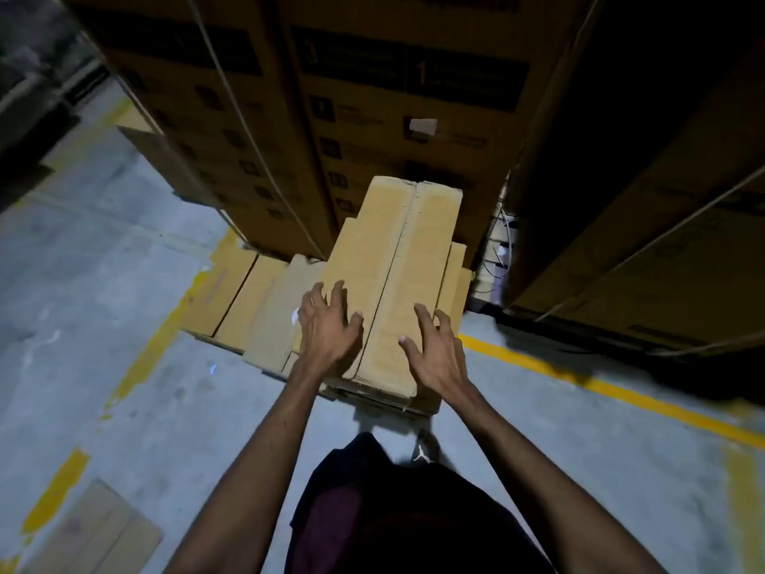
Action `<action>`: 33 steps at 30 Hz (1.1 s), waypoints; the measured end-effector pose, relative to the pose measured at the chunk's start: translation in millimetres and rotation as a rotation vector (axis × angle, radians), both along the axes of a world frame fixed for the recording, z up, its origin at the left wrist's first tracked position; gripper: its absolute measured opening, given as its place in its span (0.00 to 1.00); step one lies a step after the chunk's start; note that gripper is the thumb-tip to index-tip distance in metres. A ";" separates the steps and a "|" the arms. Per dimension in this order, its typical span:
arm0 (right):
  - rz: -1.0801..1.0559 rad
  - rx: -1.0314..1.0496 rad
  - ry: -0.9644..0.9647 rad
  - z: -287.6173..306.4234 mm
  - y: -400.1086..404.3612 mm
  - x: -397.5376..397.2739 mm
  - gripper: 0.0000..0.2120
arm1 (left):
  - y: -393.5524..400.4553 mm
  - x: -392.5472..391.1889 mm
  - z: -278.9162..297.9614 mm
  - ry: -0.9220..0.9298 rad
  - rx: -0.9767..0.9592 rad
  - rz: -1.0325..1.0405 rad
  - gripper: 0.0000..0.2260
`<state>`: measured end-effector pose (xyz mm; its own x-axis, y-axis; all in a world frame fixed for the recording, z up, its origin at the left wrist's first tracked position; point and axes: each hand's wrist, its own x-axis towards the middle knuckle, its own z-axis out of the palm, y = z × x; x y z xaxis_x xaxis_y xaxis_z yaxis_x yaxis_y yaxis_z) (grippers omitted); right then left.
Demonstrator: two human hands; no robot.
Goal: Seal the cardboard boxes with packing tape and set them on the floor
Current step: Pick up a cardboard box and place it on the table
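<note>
Grey concrete warehouse floor (103, 263) w/ yellow painted lines (612, 391), tall stacks of printed brown cartons (372, 97) behind. Both arms reach fwd. Left hand (327, 331) and right hand (439, 350) spread over near end of long tan cardboard box (397, 283), fingers splayed and bent, tips on the top flaps either side of centre seam; contact otherwise unclear. Flaps closed, contents not visible. Box sits atop low stack of similar tan boxes (244, 300) on floor. Flat cardboard piece (95, 532) lies bottom left.

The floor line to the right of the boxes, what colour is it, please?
Yellow: the floor line on grey concrete, clearest in the head view.
</note>
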<state>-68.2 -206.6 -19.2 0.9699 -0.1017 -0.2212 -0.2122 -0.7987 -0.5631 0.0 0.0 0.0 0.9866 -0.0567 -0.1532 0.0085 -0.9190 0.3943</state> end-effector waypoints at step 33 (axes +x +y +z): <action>-1.215 -0.059 -0.282 38.2 48.0 -157.0 0.30 | -87.4 -45.7 30.1 0.057 -0.307 -0.989 0.28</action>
